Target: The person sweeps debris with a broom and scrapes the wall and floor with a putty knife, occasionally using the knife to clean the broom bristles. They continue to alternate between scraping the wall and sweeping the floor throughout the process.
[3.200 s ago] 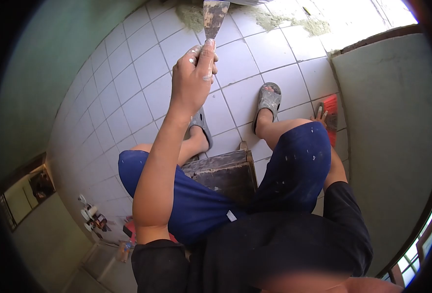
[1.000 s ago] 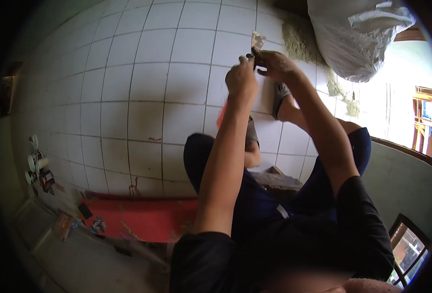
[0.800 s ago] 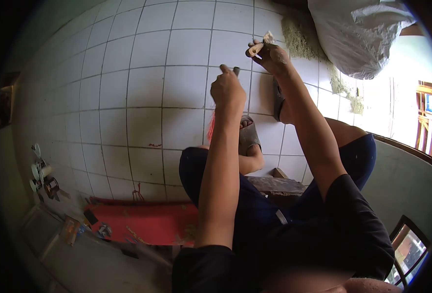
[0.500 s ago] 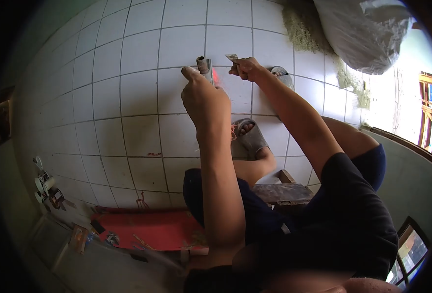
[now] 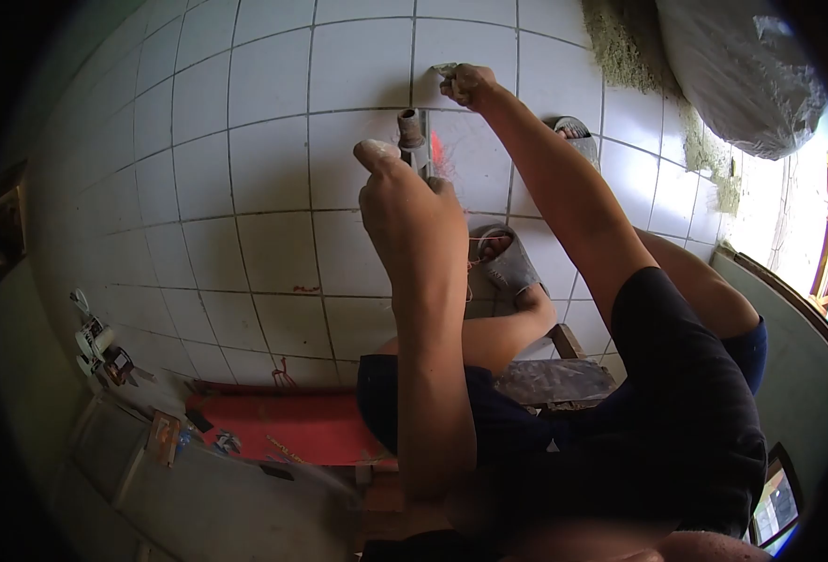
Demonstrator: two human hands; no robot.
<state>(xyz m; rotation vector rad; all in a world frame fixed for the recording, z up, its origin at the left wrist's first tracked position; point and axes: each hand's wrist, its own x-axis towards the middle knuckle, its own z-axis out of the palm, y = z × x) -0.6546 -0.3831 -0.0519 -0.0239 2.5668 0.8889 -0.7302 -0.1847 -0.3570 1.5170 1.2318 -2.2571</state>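
Observation:
My left hand (image 5: 412,201) is closed round a tool with a short, rusty-looking metal tube (image 5: 410,129) at its far end. Its thumb points outward and has a whitish tip; the fingers are mostly hidden behind the back of the hand. Just right of the tube is a small red patch (image 5: 437,150), too blurred to identify. Farther forward, my right hand (image 5: 468,86) pinches a small, flat, greyish piece with a pointed end (image 5: 445,69). That piece is apart from the tube, over the white tiles.
White floor tiles (image 5: 273,159) spread ahead. A sandalled foot (image 5: 506,262) is near orange string, with another sandal (image 5: 578,140) farther right. A grey plastic bag (image 5: 751,84) hangs or stands at upper right. Behind are a red board (image 5: 283,426) and a low wooden seat (image 5: 554,379).
My right hand has moved forward with the flat piece, away from the tube. My left hand still grips the tool, now tilted slightly differently. The whole view has shifted a little.

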